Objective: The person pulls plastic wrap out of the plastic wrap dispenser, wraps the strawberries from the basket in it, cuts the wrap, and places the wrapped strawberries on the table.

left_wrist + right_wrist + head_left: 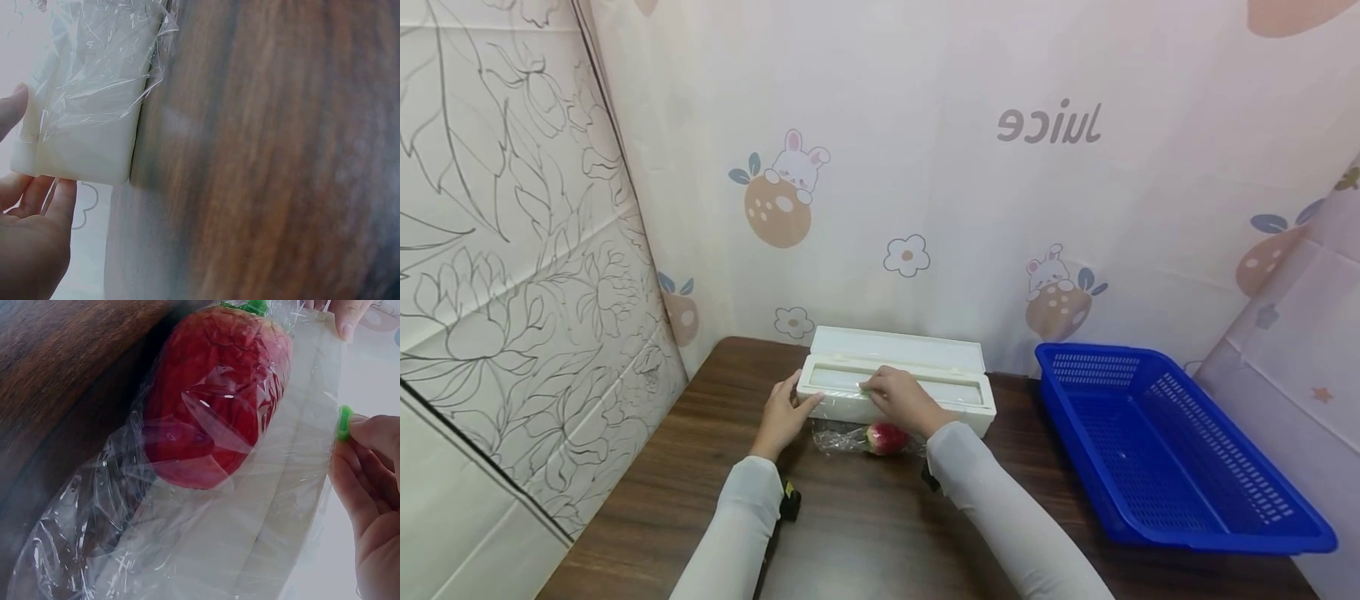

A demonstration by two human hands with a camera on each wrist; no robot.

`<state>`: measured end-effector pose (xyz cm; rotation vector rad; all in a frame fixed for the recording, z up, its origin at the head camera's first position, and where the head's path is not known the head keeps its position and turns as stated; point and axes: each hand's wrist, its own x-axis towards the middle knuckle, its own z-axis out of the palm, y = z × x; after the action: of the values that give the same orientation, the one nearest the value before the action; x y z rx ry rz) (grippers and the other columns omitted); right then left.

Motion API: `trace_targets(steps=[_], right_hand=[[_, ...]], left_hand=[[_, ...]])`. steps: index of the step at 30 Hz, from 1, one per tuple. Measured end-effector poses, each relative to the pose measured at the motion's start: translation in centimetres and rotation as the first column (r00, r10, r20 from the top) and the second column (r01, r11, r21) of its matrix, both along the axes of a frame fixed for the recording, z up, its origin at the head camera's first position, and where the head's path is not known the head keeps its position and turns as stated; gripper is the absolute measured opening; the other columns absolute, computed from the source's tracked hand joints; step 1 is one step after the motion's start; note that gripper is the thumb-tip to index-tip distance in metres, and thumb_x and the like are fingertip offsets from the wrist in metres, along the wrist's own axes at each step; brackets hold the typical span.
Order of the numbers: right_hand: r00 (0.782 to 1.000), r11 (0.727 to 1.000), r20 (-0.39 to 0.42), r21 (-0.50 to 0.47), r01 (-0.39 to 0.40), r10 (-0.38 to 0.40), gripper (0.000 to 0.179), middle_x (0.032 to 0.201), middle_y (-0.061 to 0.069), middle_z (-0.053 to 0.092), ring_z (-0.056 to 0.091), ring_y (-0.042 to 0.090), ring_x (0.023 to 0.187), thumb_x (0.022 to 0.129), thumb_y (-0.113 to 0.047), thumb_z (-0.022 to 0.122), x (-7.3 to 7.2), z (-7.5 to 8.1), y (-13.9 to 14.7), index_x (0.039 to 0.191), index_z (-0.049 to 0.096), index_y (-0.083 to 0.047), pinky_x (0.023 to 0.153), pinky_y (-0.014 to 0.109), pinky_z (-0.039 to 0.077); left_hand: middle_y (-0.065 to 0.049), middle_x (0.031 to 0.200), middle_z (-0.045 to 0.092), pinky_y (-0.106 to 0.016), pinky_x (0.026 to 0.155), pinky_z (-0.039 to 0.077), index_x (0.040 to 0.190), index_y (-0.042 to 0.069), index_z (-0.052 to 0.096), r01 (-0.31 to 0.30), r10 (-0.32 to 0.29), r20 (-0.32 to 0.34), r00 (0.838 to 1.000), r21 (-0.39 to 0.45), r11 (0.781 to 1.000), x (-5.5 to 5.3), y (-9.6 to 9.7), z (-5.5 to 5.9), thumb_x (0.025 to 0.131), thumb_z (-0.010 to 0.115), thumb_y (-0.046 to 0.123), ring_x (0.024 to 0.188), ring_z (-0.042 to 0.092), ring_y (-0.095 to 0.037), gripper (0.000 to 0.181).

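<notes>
A white cling film dispenser box (972,416) lies on the table with its lid (897,345) raised at the back. My left hand (781,418) holds the box's left end, thumb at the top edge and fingers against the end face. My right hand (904,400) pinches a small green slide cutter (344,422) at the box's front top edge, near its middle. Clear cling film (837,440) hangs over the front face. Just in front of the box, a red fruit (887,438) with a green top shows through the film in the right wrist view.
A blue plastic basket (1078,450) with perforated sides stands at the right of the dark wooden table (842,533). Behind the box hangs a white printed curtain (865,200). A white panel with drawn flowers (512,275) borders the left side.
</notes>
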<state>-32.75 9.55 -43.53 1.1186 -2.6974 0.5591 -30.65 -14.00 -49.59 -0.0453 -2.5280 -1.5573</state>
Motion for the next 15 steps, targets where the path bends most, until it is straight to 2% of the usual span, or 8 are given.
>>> trace_targets(steps=[9,15], right_hand=[[0.997,0.998,-0.073,-0.064,-0.027,0.022,0.017,0.084,0.003,0.068,0.057,0.009,0.074,0.088,-0.005,0.060,-0.6,0.1,-0.8,0.097,0.074,-0.009,0.067,0.026,0.054],[0.999,0.999,-0.033,-0.040,-0.007,0.005,0.015,0.088,0.006,0.068,0.059,0.012,0.079,0.087,-0.010,0.064,-0.4,0.1,-1.6,0.099,0.073,-0.006,0.071,0.030,0.055]], left_hand=[[-0.023,0.133,0.039,-0.043,0.101,0.042,0.143,0.003,0.032,-0.004,0.004,0.014,1.000,0.010,1.000,0.0,0.0,0.1,0.085,0.065,0.040,0.121,0.043,-0.031,0.076],[-0.023,0.134,0.038,-0.042,0.102,0.041,0.143,0.003,0.031,0.003,-0.004,0.016,1.000,0.009,1.000,0.1,-0.1,0.0,0.085,0.064,0.042,0.122,0.042,-0.031,0.078]])
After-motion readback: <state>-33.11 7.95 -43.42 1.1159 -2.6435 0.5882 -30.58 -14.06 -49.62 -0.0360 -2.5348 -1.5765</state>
